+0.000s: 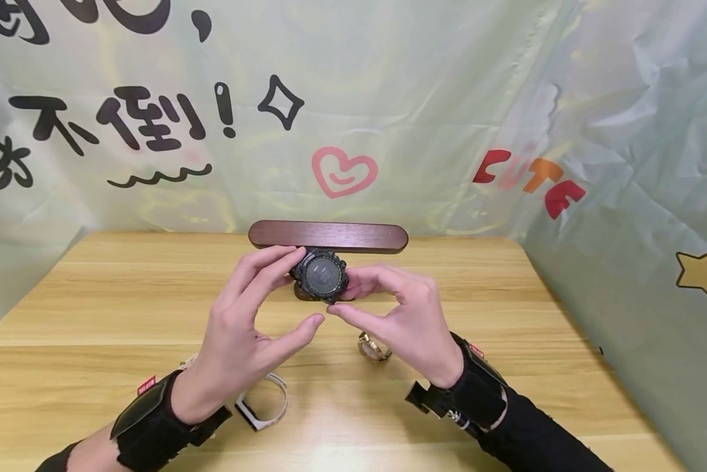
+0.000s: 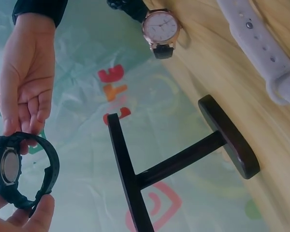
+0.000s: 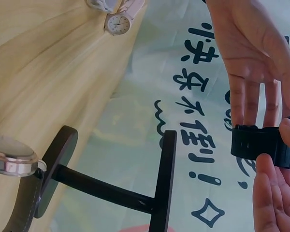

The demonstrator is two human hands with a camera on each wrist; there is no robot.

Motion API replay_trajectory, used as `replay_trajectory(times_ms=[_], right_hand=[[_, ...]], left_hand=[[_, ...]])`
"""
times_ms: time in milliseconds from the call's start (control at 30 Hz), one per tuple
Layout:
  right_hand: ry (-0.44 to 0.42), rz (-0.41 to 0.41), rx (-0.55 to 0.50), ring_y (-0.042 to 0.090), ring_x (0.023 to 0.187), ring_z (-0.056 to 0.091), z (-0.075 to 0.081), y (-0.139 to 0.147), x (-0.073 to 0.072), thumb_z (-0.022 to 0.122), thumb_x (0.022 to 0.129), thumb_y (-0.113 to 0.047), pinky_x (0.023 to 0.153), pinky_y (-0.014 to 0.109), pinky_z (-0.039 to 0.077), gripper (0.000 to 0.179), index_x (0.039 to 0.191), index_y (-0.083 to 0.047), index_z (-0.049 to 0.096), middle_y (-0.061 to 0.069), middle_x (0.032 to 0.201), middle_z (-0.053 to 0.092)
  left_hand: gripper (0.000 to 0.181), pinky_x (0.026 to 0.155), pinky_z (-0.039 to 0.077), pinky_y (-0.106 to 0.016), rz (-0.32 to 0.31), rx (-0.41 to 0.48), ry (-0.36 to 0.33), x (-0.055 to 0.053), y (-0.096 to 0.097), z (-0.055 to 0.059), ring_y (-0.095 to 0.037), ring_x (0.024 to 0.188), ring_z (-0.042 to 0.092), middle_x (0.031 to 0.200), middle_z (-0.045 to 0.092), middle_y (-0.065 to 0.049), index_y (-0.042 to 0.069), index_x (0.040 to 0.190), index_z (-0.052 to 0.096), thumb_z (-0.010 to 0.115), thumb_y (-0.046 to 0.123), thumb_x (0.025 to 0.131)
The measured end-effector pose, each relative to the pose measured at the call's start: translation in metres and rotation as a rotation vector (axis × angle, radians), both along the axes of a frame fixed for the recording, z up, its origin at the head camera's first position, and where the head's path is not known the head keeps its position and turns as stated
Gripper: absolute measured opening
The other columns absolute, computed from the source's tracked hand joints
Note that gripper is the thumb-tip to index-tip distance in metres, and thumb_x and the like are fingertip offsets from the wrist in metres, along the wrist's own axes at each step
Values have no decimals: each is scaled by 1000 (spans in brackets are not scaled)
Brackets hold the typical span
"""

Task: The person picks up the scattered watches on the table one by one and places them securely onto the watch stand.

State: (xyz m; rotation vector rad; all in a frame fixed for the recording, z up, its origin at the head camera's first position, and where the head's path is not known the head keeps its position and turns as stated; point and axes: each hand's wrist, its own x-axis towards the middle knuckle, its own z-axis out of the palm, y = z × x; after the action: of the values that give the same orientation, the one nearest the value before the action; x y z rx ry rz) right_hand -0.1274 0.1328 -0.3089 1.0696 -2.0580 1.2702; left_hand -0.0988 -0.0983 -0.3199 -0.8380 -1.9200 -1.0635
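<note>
A black digital wristwatch (image 1: 322, 274) is held up between both hands, dial towards the head camera and its strap forming a loop in the left wrist view. My right hand (image 1: 409, 308) pinches it at the right, thumb at the lower edge. My left hand (image 1: 241, 328) touches its upper left with fairly straight fingers; in the head view the left thumb stands apart from the watch. Just behind the watch is a dark wooden T-shaped stand (image 1: 328, 236), its bar bare; the watch covers its post and part of its base (image 1: 300, 292).
On the table (image 1: 477, 295) lie a gold-cased watch (image 1: 372, 347) below my right hand and a white band with a dark face (image 1: 265, 406) by my left wrist. The right wrist view shows a pale pink watch (image 3: 118, 23) too. Printed cloth (image 1: 418, 98) hangs behind.
</note>
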Motion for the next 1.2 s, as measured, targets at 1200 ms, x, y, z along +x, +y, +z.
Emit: replay_trajectory(times_ms=[1200], right_hand=[[-129,34,48,10,83,81,-8,-5,7,84,91,-3,71,21,65,17,107,-4,85,7,101,85]], left_hand=[[78,97,60,-15,18,-70,-35,-13,-12,-5,-19,116,70,136,66,-11,9,144,66,98,17,73]])
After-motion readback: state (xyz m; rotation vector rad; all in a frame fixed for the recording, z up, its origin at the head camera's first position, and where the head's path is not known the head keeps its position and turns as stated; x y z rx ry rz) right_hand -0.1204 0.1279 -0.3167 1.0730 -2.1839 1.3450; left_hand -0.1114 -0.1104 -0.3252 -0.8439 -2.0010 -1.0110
